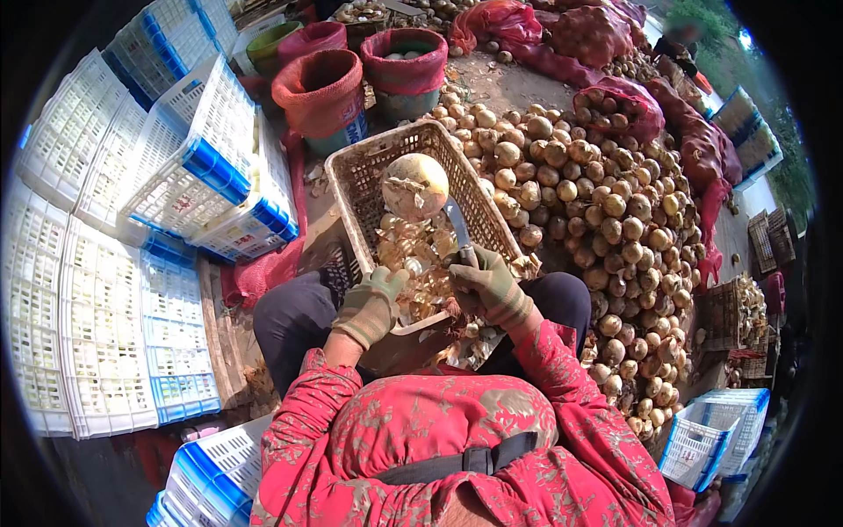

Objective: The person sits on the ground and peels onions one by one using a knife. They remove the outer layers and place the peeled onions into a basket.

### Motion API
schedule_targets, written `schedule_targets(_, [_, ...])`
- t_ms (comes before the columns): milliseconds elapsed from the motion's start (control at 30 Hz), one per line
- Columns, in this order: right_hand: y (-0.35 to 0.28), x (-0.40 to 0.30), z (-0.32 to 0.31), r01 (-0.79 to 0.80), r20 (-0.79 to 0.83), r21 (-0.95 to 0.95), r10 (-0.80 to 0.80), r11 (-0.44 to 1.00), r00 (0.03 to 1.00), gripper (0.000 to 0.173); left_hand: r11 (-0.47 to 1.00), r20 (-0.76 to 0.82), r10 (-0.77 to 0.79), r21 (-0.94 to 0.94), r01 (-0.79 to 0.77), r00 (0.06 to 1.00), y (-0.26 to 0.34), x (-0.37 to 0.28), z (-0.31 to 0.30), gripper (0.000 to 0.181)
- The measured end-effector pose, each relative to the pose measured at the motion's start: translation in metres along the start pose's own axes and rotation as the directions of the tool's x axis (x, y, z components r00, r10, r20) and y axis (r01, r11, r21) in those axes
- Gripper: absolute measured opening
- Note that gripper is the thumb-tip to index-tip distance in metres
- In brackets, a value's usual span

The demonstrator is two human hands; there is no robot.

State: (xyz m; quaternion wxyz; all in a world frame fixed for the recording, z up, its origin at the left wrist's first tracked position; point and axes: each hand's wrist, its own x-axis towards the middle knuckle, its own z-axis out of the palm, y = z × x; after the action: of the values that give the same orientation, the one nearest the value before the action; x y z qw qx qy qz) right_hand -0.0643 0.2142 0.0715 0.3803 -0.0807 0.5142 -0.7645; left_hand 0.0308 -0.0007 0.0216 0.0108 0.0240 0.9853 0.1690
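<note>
My right hand (pixel 486 287), in a green and tan work glove, is closed around the handle of a knife (pixel 457 222) whose blade points up and away. My left hand (pixel 375 302), gloved alike, is at the near left rim of a brown plastic crate (pixel 342 191); a small white thing (pixel 413 265) lies by its fingertips, and whether it is held cannot be told. Dry onion skins (pixel 421 290) lie in the crate between my knees. A large round onion-like bulb (pixel 415 187) shows above the skins, beside the blade tip; what supports it is hidden.
A big heap of unpeeled onions (pixel 612 211) lies to the right, with red mesh sacks (pixel 698 145) behind it. Mesh-lined buckets (pixel 319 92) stand beyond the crate. White and blue plastic crates (pixel 191 145) are stacked at left. A person (pixel 678 49) is at the far right.
</note>
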Motion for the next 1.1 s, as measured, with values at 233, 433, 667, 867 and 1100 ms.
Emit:
schedule_targets(233, [0.089,0.019,-0.006,-0.116,-0.069,-0.339,0.099,0.934,0.993,0.017,0.664,-0.418,-0.573,-0.741,0.101,0.705,-0.069,-0.009,0.012,0.03])
schedule_targets(433, [0.165,0.039,-0.016,-0.132,0.086,-0.588,0.224,0.798,0.971,0.027,0.016,0.048,-0.892,-0.99,0.137,0.449,-0.05,-0.006,0.066,0.041])
schedule_targets(667, [0.156,0.024,0.006,-0.019,0.052,-0.94,0.199,0.342,0.979,0.029,-0.224,0.252,-0.922,-0.966,0.126,0.294,-0.044,0.007,0.105,0.035])
schedule_targets(867, [0.143,0.021,-0.001,-0.034,0.052,-0.945,0.251,0.325,0.967,0.033,-0.174,0.24,-0.889,-0.965,0.197,0.391,-0.054,0.009,0.119,0.031])
schedule_targets(1100, [0.109,0.014,-0.003,0.097,0.117,-0.99,0.206,0.106,0.972,0.025,-0.557,0.588,-0.677,-0.803,0.214,0.442,-0.1,-0.001,0.137,0.035])
